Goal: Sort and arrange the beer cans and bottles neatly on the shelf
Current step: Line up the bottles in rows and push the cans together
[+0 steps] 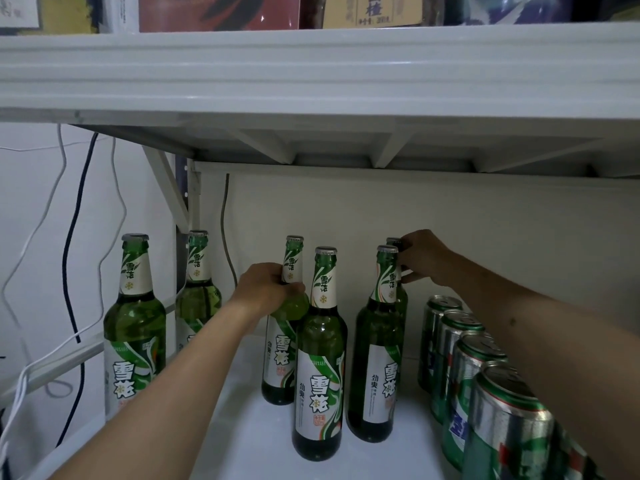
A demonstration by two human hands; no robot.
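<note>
On the white shelf [249, 441] six green beer bottles stand upright, with a row of four green-and-silver cans [474, 372] at about 4 o'clock from the middle of the view, packed touching one another and running front to back.

The left hand [265, 287] grips the back middle bottle [282, 355] at the base of its neck, fingers and thumb curled round the glass just under the neck label. Just beside it at 5 o'clock stands the front middle bottle [320, 375], nearest the camera, touched by neither hand.

The right hand [424, 258] reaches in from 4 o'clock and pinches the neck of the back right bottle [401, 299], which is mostly hidden behind the front right bottle [377, 368] (only its cap and a strip of shoulder show). The fingers curl round that rear neck; whether they also touch the front one cannot be told.

At 9 o'clock, well apart from the hands, two more bottles stand one behind the other: the front left bottle [135, 327] and the back left bottle [197, 296].

Cables [74, 237] hang down the wall at 9 o'clock, and boxes [218, 12] sit on the upper shelf [311, 71] at 12 o'clock.
</note>
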